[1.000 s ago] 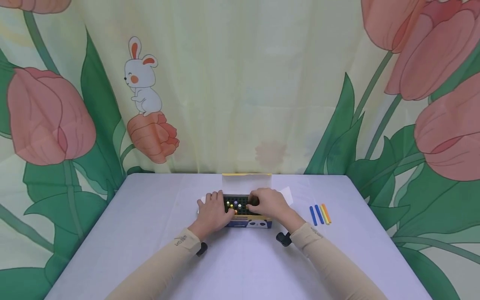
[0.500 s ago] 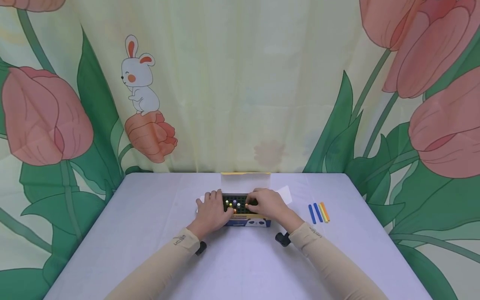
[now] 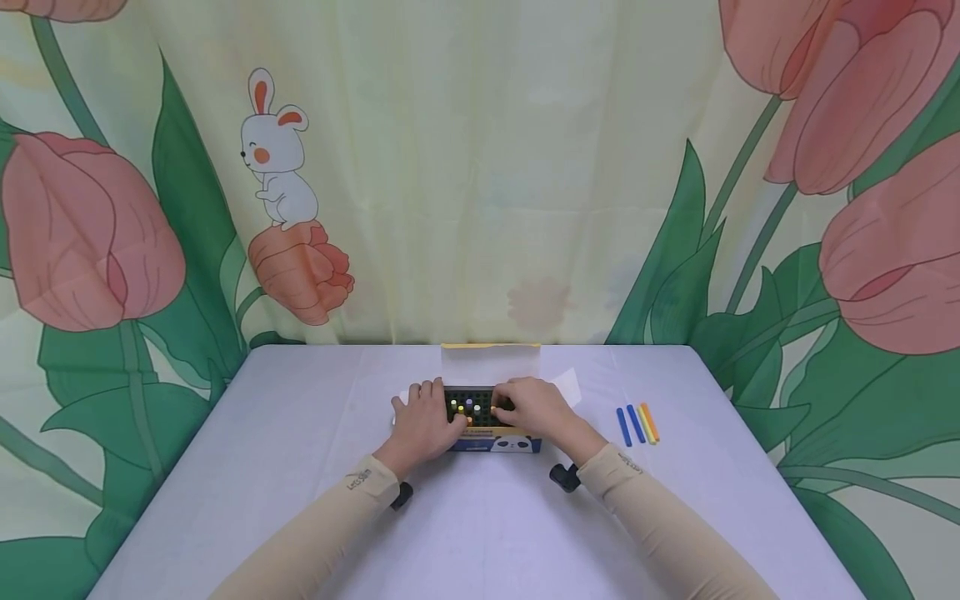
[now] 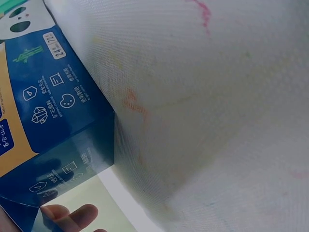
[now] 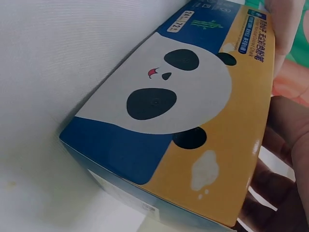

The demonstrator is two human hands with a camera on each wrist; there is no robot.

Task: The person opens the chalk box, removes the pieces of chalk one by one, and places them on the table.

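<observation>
Blue and yellow cardboard, printed with a panda face, makes up the long crayon box (image 3: 491, 440) that sits at the middle of our pale lilac desk (image 3: 300, 433), its lid flap standing up at the far edge. The box's long axis runs left to right across us, so each end lies straight in front of one hand and neither hand is clearly nearer. Our left hand (image 3: 426, 423) is on the left end; the left wrist view shows fingertips (image 4: 72, 213) curled against the blue end panel, so we judge it to be gripping the box. Our right hand (image 3: 534, 407) lies over the right part of the black honeycomb tray (image 3: 471, 408), where several coloured crayon tips stand up in their holes. Its fingers curl down onto the tray, and in the right wrist view they wrap the yellow edge of the box; whether they also pinch a crayon, we cannot tell. Four loose crayons (image 3: 637, 425), two blue, one yellow and one orange, lie side by side on the desk well to the right of the right hand, pointing away from us
</observation>
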